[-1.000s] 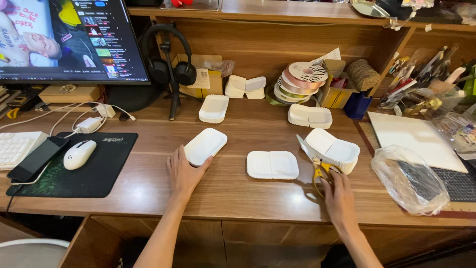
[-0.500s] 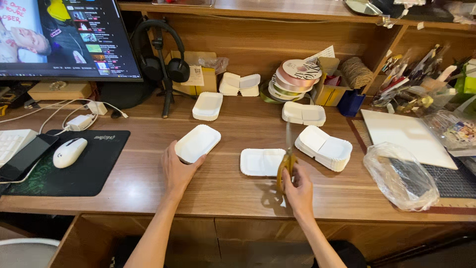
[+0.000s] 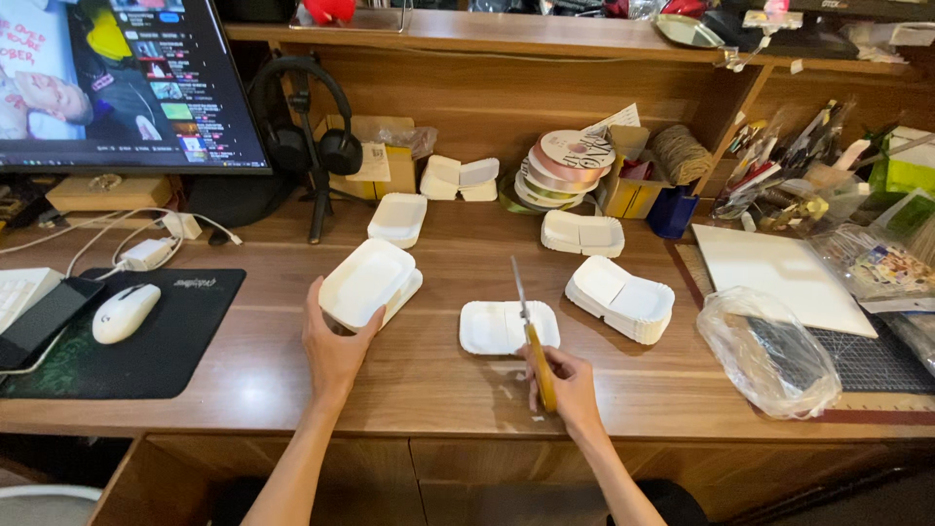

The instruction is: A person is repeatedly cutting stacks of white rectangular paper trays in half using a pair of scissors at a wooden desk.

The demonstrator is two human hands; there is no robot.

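Note:
My left hand (image 3: 334,343) grips the near edge of a stack of white paper trays (image 3: 370,283) and tilts it up off the wooden desk (image 3: 438,390). My right hand (image 3: 568,384) holds yellow-handled scissors (image 3: 531,331), blades pointing away from me over a flat white tray (image 3: 506,326) that lies in the middle of the desk. A further stack of white trays (image 3: 621,298) sits just right of the scissors.
More white trays (image 3: 398,218) (image 3: 582,233) lie farther back, near ribbon spools (image 3: 565,166) and headphones on a stand (image 3: 312,136). A monitor (image 3: 117,78), a mouse (image 3: 124,312) on a black mat and a phone (image 3: 44,317) are at left. A clear plastic bag (image 3: 769,351) and white board (image 3: 779,273) are at right.
My right hand carried the scissors leftward from the right-hand tray stack to the flat middle tray. My left hand closed on the left stack and raised its near edge.

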